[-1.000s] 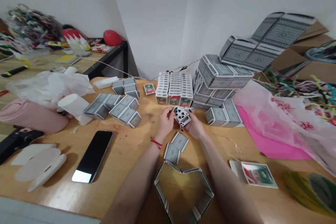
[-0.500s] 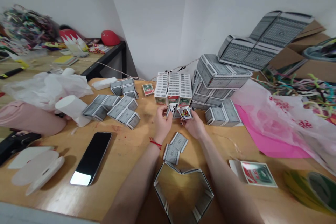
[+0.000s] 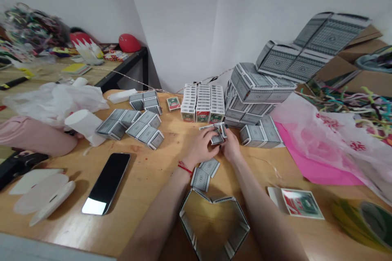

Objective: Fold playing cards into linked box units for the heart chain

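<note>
My left hand (image 3: pixel 202 146) and my right hand (image 3: pixel 230 145) meet over the table, both closed around playing cards (image 3: pixel 218 138). The cards stand at angles to each other, and fingers hide part of them. Just below my hands lie two small card pieces (image 3: pixel 201 178) with grey patterned backs. Nearer to me, between my forearms, stands a heart-shaped frame (image 3: pixel 241 234) folded from cards. Behind my hands, rows of boxed card decks (image 3: pixel 202 115) stand upright.
Stacked card blocks (image 3: pixel 254 83) rise at the right back, and more card blocks (image 3: pixel 146 130) sit at the left. A phone (image 3: pixel 106 183) lies left of my arm. On the right are an opened card box (image 3: pixel 301 202) and a roll of tape (image 3: pixel 361 220).
My left hand has moved right and slightly down, bringing its cards against those in my right hand. The card faces seen apart before are now mostly covered.
</note>
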`<action>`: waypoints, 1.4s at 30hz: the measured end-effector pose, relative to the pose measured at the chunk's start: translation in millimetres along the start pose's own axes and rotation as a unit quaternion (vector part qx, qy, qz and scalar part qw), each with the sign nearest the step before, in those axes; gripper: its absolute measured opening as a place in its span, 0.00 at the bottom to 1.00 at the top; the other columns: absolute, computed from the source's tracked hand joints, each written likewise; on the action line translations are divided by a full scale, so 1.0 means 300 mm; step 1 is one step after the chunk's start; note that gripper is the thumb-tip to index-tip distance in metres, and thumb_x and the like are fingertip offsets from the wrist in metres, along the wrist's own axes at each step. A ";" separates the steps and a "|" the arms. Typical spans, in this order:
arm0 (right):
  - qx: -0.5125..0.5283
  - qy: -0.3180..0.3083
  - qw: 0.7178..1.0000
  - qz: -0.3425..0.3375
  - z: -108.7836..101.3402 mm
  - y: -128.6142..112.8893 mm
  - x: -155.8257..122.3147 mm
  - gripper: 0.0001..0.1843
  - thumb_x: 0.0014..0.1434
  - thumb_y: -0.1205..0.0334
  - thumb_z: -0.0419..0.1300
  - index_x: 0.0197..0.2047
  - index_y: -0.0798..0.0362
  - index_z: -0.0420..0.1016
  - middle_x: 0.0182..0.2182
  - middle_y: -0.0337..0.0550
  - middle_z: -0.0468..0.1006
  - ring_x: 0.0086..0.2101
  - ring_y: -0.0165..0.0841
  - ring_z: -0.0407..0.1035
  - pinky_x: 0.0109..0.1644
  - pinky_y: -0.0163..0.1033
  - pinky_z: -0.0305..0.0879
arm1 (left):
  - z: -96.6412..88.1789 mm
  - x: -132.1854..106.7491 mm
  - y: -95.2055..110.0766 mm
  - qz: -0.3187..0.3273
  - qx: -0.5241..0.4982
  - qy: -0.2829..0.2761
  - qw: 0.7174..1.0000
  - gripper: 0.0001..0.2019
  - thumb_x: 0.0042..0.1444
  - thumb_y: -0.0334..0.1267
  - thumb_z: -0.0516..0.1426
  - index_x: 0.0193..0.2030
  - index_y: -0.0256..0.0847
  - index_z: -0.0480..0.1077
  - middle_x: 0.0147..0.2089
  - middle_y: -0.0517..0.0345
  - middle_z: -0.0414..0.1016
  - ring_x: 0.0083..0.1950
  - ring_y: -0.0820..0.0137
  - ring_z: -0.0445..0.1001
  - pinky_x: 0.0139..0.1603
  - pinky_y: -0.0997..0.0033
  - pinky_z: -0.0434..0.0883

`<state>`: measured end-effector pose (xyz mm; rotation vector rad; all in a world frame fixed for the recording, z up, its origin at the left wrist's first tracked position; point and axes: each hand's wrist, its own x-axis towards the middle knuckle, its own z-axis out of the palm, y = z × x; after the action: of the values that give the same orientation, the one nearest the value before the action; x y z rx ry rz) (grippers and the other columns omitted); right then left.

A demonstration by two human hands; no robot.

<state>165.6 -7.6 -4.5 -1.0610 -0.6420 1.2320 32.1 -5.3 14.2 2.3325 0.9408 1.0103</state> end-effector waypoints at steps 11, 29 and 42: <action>-0.006 0.025 0.999 -0.024 0.014 -0.026 -0.017 0.12 0.49 0.52 0.59 0.28 0.52 0.69 0.20 0.33 0.68 0.21 0.25 0.59 0.22 0.30 0.54 | 0.023 -0.001 -0.030 -0.036 0.043 0.012 0.998 0.12 0.51 0.37 0.56 0.44 0.41 0.66 0.56 0.50 0.62 0.57 0.63 0.60 0.57 0.53 0.61; 0.016 0.007 0.999 -0.036 0.001 -0.008 -0.002 0.18 0.52 0.49 0.55 0.44 0.46 0.68 0.41 0.40 0.72 0.35 0.32 0.70 0.38 0.41 0.68 | 0.022 -0.008 -0.040 -0.106 -0.009 0.111 0.988 0.29 0.49 0.35 0.57 0.58 0.42 0.54 0.54 0.49 0.58 0.57 0.64 0.59 0.58 0.59 0.60; -0.183 -0.044 0.964 -0.186 0.013 -0.009 -0.030 0.16 0.54 0.55 0.54 0.46 0.48 0.70 0.47 0.42 0.71 0.49 0.33 0.62 0.58 0.42 0.52 | 0.014 -0.009 -0.022 -0.074 0.059 0.085 0.992 0.29 0.46 0.38 0.58 0.57 0.43 0.58 0.44 0.52 0.61 0.48 0.63 0.61 0.50 0.57 0.64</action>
<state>161.1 -15.1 0.7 -1.1264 -1.1149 0.8530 31.1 -3.3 6.1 2.2572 1.2526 1.1325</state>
